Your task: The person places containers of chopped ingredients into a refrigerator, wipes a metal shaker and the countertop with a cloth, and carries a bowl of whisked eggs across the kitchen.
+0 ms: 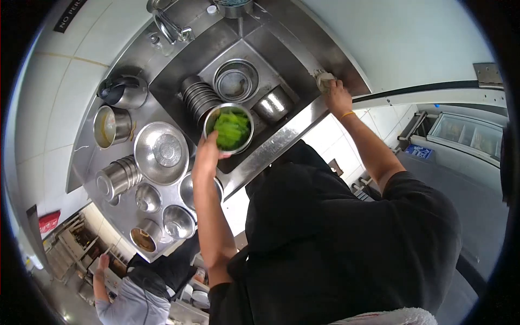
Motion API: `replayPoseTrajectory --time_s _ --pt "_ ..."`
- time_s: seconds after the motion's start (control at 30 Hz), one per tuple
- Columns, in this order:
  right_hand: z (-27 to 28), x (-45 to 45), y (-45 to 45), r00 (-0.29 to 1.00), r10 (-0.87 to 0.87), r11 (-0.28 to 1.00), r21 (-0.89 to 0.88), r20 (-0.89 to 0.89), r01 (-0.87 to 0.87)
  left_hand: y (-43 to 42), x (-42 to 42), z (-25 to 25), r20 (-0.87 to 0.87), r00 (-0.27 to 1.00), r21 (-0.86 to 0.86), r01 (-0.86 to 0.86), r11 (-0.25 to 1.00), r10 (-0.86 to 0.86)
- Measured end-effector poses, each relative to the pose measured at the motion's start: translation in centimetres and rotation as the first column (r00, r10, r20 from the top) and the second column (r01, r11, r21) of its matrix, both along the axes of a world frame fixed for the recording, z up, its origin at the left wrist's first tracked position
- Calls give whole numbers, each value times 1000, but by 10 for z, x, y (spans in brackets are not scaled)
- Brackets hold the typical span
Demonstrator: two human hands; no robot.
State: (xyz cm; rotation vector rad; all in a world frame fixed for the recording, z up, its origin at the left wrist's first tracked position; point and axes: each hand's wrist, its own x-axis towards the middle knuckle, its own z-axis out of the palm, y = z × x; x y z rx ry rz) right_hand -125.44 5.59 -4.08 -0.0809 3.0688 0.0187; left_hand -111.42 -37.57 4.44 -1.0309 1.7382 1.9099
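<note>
My left hand (205,160) grips the rim of a round steel bowl (252,142) over the near left side of the sink. Inside the bowl lie bright green pieces (232,130) that look like cut leafy vegetable, slightly blurred. At the sink's right-hand ledge, my right hand (339,99) is closed on a pale, crumpled thing that looks like a cloth (324,81). A tilted stack of steel bowls (199,96), a wide round pan (236,80) and a shiny steel pot (274,104) sit in the sink basin around the held bowl.
On the left drainboard stand a perforated steel colander (149,154), a kettle (132,93), a pot with residue (112,127), stacked steel containers (116,179) and several bowls. A faucet (165,27) rises behind the sink. Another person (138,298) works at lower left.
</note>
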Motion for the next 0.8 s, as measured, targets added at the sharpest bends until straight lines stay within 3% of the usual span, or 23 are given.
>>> replayPoseTrajectory --time_s 0.07,0.13,0.2,0.23,0.33,0.37,0.47,0.57,0.67,0.8 --pt "-24 -8 15 999 26 998 -61 -33 -28 0 -33 12 -2 991 -57 130 990 -130" --pt "-6 -15 9 991 36 985 -163 -128 -57 1 -63 33 -21 965 -146 257 955 -263" --pt "46 -15 -4 978 41 963 -254 -207 -94 4 -82 58 -28 917 -258 377 889 -397" --pt "58 -14 -4 949 30 921 -361 -313 -148 5 -92 74 46 886 -307 453 837 -462" --pt "97 -16 -3 913 -146 754 -640 -382 -147 11 -108 103 88 855 -369 504 781 -510" --pt "100 -23 -2 847 -122 685 -661 -518 -305 10 -111 105 71 854 -396 498 771 -515" --pt "146 -28 -24 944 -265 368 -925 -199 -92 10 -120 126 88 817 -355 561 748 -570" --pt "155 -47 -54 899 -286 347 -911 -331 -225 20 -118 153 109 799 -328 591 737 -592" --pt "161 -59 -84 964 -25 229 -940 -266 -253 25 -116 166 126 765 -266 639 722 -631" --pt "195 -54 -126 883 354 246 -880 -309 -406 24 -114 168 115 699 -207 712 672 -706"
